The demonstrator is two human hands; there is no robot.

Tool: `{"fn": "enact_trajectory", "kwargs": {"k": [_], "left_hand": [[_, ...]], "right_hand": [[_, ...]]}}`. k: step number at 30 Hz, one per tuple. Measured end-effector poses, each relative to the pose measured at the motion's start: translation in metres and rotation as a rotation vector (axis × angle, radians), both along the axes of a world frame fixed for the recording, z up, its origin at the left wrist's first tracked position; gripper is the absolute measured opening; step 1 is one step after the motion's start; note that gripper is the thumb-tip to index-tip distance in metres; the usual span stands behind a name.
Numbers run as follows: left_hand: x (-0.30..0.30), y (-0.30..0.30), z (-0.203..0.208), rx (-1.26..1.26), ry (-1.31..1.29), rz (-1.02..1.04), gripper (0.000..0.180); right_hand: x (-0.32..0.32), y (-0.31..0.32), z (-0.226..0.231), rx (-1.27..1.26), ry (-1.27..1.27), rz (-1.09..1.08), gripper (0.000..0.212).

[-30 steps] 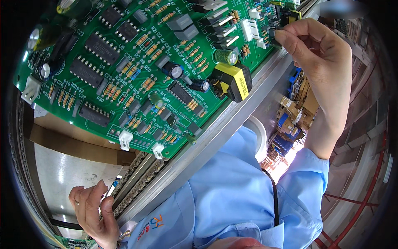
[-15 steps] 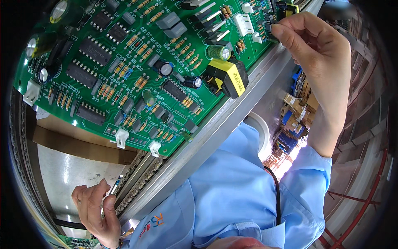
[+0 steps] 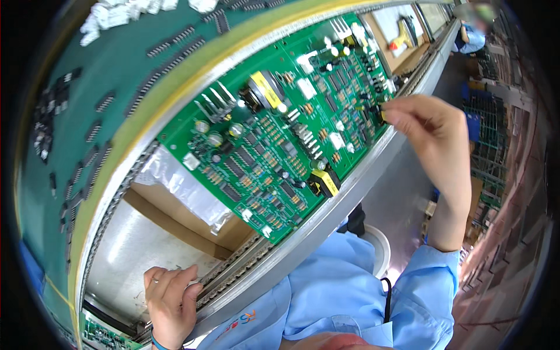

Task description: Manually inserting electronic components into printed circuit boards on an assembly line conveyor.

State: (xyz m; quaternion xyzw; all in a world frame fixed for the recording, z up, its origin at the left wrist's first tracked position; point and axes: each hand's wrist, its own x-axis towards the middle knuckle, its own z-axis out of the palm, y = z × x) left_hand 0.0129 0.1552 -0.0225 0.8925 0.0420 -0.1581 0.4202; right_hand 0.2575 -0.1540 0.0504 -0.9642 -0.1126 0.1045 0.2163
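A large green circuit board [image 3: 265, 125], packed with upright parts, lies slanted across the rails of a metal conveyor. Chips, resistors, white connectors and yellow-and-black transformers [image 3: 324, 182] stand on it. At its right-hand edge my right hand [image 3: 431, 125] is closed in a pinch, thumb and forefinger together beside a small dark and yellow part. Whatever lies between those fingertips is hidden. My left hand [image 3: 172, 300] hovers over the near rail at lower left, fingers loosely bent and thumb apart, with nothing in it.
The near metal rail [image 3: 303, 239] runs between me and the board. Beyond the far rail, a green surface [image 3: 134, 81] carries rows of black chips [image 3: 160, 73] and white parts [image 3: 119, 17]. A cardboard box [image 3: 192, 224] with clear plastic lies below the rails. Another person [image 3: 471, 38] is far right.
The view has drawn back, so the whole board and the green surface beyond now show. My right hand stays pinched at the board's edge. My left hand remains near the rail, empty.
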Motion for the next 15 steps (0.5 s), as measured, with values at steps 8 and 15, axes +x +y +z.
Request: {"fn": "enact_trajectory", "kwargs": {"k": [8, 15], "left_hand": [[0.005, -0.004, 0.004, 0.054, -0.069, -0.017, 0.027], [0.011, 0.000, -0.004, 0.042, -0.031, 0.011, 0.026]], "right_hand": [[0.113, 0.029, -0.033, 0.021, -0.404, 0.333, 0.022], [0.117, 0.075, -0.022, 0.035, -0.342, 0.583, 0.022]]}}
